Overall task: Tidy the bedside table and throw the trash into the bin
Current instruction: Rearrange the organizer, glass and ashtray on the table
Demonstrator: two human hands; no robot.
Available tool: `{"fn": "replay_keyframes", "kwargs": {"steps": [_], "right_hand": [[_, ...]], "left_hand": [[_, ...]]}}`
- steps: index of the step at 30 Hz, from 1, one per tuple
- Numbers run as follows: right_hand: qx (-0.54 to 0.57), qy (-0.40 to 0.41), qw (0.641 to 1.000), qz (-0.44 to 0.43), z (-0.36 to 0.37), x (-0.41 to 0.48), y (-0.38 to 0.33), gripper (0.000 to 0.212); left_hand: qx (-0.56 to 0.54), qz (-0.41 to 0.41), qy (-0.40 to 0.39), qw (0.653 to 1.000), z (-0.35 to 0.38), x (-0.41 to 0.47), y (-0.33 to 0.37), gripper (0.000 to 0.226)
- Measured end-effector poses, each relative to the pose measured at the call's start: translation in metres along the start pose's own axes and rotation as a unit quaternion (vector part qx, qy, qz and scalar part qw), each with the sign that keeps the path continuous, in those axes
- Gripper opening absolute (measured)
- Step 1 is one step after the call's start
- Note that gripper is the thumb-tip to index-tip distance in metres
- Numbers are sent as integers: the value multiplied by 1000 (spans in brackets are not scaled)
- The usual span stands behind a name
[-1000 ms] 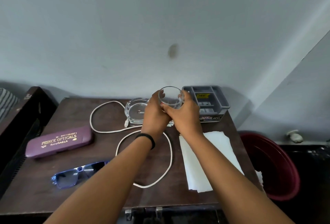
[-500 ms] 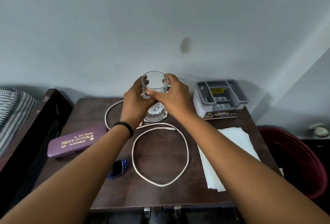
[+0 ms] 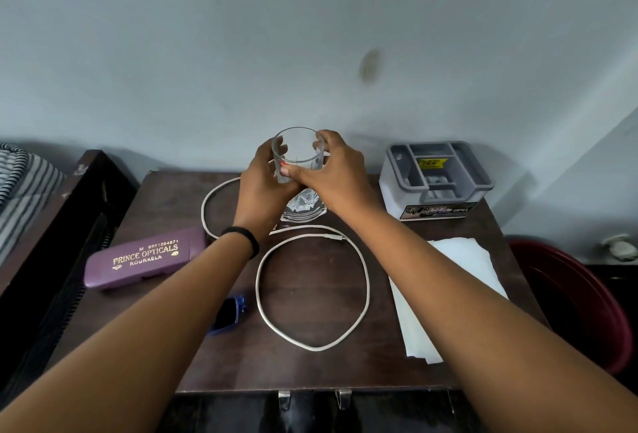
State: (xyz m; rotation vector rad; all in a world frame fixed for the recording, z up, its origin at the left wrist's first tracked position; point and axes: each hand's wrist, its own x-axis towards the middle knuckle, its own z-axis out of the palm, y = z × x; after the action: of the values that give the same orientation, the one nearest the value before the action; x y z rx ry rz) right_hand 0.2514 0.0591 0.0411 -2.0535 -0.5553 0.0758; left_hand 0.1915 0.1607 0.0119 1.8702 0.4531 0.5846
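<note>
Both hands hold a clear drinking glass [image 3: 299, 146] upright at the back middle of the dark wooden bedside table [image 3: 214, 356]. My left hand [image 3: 260, 187] wraps its left side and my right hand [image 3: 333, 174] its right side. Just below the glass sits a cut-glass ashtray [image 3: 303, 208], partly hidden by my hands. A white cable [image 3: 312, 286] loops across the table's middle. White paper sheets [image 3: 448, 287] lie at the right edge. A purple spectacle case [image 3: 138, 262] lies at the left, and blue glasses [image 3: 228, 317] show beside my left forearm.
A grey organiser box [image 3: 435, 180] stands at the back right corner. A dark red bin [image 3: 573, 301] sits on the floor right of the table. A dark bed frame [image 3: 51, 225] with striped bedding [image 3: 24, 191] borders the left side. The wall is close behind.
The glass has moved left from beside the organiser box to above the ashtray, still held in both hands. The view shifted, so the table appears further right.
</note>
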Motion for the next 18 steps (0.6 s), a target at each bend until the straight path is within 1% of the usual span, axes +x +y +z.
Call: {"fn": "replay_keyframes", "kwargs": {"steps": [3, 6, 8, 10, 12, 14, 16, 18], "right_hand": [[9, -13, 1000, 10, 1, -2, 4, 85], [22, -72, 996, 54, 2, -6, 15, 97], [15, -107, 990, 95, 5, -11, 26, 97], [1, -112, 987, 113, 10, -15, 37, 89], [0, -96, 990, 101, 15, -18, 46, 69], [1, -72, 993, 94, 21, -19, 52, 53], [6, -48, 994, 97, 26, -20, 57, 46], [11, -29, 995, 100, 31, -22, 61, 48]], "left_hand": [[6, 16, -35, 999, -2, -5, -1, 70], [97, 34, -86, 991, -3, -12, -11, 72], [164, 36, -118, 979, -2, -15, -18, 76], [187, 33, -116, 975, -1, -15, -21, 75], [191, 32, -105, 976, 2, -14, -20, 70], [192, 37, -112, 974, 3, -12, -20, 69], [193, 38, -125, 973, 2, -8, -24, 71], [194, 42, -138, 970, 2, -6, -26, 70]]}}
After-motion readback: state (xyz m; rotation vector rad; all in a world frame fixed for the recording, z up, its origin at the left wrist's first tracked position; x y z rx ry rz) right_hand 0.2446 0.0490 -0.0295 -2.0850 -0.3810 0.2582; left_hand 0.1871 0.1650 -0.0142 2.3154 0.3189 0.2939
